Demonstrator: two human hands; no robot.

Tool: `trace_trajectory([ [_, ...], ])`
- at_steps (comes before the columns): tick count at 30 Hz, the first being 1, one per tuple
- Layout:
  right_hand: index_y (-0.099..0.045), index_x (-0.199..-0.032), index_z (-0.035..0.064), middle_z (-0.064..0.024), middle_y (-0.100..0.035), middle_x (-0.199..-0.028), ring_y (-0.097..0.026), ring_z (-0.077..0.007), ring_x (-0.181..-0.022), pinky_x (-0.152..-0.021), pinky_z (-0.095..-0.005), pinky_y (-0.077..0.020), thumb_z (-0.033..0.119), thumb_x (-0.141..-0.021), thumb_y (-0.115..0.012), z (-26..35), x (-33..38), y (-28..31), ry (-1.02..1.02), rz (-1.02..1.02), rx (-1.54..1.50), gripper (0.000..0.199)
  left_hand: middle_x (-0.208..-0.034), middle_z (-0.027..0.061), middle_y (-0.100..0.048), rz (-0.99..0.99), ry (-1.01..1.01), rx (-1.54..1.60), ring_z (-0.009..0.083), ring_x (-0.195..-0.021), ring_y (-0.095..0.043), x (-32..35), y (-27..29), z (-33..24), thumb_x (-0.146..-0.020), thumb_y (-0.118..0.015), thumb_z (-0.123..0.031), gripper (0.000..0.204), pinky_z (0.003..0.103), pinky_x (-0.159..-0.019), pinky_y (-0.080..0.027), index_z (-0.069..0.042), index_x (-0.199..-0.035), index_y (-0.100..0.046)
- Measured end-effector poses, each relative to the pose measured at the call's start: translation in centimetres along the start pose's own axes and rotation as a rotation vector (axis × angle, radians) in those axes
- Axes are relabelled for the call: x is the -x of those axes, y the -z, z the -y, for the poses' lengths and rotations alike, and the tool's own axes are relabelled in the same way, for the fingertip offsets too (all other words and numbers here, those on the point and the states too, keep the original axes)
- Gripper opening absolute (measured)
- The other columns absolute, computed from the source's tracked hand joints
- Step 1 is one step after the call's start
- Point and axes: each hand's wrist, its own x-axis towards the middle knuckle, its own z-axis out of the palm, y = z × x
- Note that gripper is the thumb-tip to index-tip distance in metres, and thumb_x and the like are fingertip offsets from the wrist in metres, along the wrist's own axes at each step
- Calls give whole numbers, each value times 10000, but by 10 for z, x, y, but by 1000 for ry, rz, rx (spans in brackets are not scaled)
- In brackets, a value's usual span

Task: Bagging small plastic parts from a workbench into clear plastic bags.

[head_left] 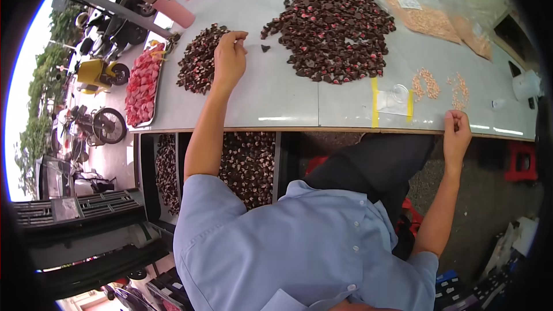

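**Left hand at the dark pieces, right hand at the table edge**

A single dark brown piece (265, 48) lies alone on the grey table (276, 98), just to the right of the left hand (229, 60) and between two heaps: a smaller heap of dark-and-pink pieces (199, 57) to the hand's left, which it touches or overlaps, and a large heap (331, 31) further right. The piece is too small to give a long axis. The left hand is much the nearer; its fingers are curled, thumb and forefinger tips pinched together, though whether they hold anything cannot be told. The right hand (457, 132) rests well apart at the near table edge, fingers bunched closed, possibly on something tiny, near small piles of pale peach pieces (427, 83) and a clear round dish (398, 93) taped down with yellow tape.
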Motion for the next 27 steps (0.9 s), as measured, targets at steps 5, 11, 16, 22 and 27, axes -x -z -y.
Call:
trace_trajectory([
  [5, -623, -991, 6, 54, -543, -777, -468, -27, -699, -643, -194, -396, 111, -969, -634, -3, 0, 0, 10, 6, 41, 107, -1004, 133, -659, 249, -184, -79, 247, -845, -652, 4, -5, -23, -880, -638, -19, 270, 353, -764, -520, -31, -1149, -654],
  [11, -650, -967, -2, 26, -597, -748, -499, -46, -684, -617, -222, -423, 108, -934, -659, 14, -6, -19, 12, 31, -1, 115, -979, 157, -624, 409, -216, -320, 324, -873, -643, -10, 6, 6, -871, -653, -38, 291, 395, -789, -510, -61, -1160, -659],
  [16, -673, -985, 36, -13, -560, -652, -525, -86, -617, -584, -258, -425, 106, -913, -655, 26, -11, -9, 27, 84, 219, 102, -962, 166, -626, 407, -232, -448, 350, -868, -639, -4, 0, -27, -904, -628, -73, 223, 415, -774, -507, -47, -1124, -651],
  [22, -660, -944, 95, -97, -619, -659, -616, -260, -612, -588, -372, -469, 132, -873, -659, 36, -28, -18, 205, 147, 479, 80, -936, 153, -640, 401, -164, -256, 301, -805, -636, 10, 3, -27, -921, -619, -91, 187, 391, -710, -504, -6, -1087, -618],
  [27, -653, -931, 101, -88, -624, -650, -639, -273, -622, -587, -394, -479, 155, -872, -659, 38, -34, -22, 227, 185, 504, 80, -902, 74, -647, 528, 157, 172, 135, -740, -601, 21, 3, -46, -958, -614, -103, 179, 284, -676, -492, 14, -1092, -598],
])
